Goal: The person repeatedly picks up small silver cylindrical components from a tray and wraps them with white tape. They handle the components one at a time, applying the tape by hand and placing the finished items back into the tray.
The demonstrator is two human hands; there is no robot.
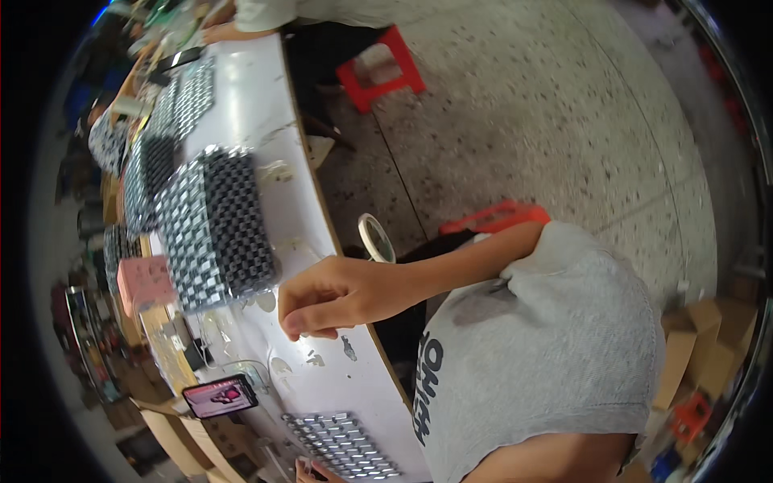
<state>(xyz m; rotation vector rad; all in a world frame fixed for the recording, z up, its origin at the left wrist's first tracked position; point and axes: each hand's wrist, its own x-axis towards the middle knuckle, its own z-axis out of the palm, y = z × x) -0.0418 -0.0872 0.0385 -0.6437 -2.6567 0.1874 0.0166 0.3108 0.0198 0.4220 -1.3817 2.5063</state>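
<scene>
My right hand (342,296) hangs over the white table (302,225), its fingers curled in and the thumb pressed against them. Whatever they may hold is hidden. Down at the lower edge of the picture, part of my left hand (316,473) shows beside a flat sheet of silver beads (346,444). Its visible fingers are bent together; what lies between them is too small to name. Beyond my right hand stands a large woven bead piece, silver and black (217,229), that looks like a bag body. A lit phone (220,397) leans nearby.
More bead pieces (192,92) lie farther along the table, near a co-worker's arm (229,34). A pink box (146,283) sits at the far side. A pale ring (377,238) is at the near table edge. Red stools (386,71) and cardboard boxes (696,342) stand on the floor.
</scene>
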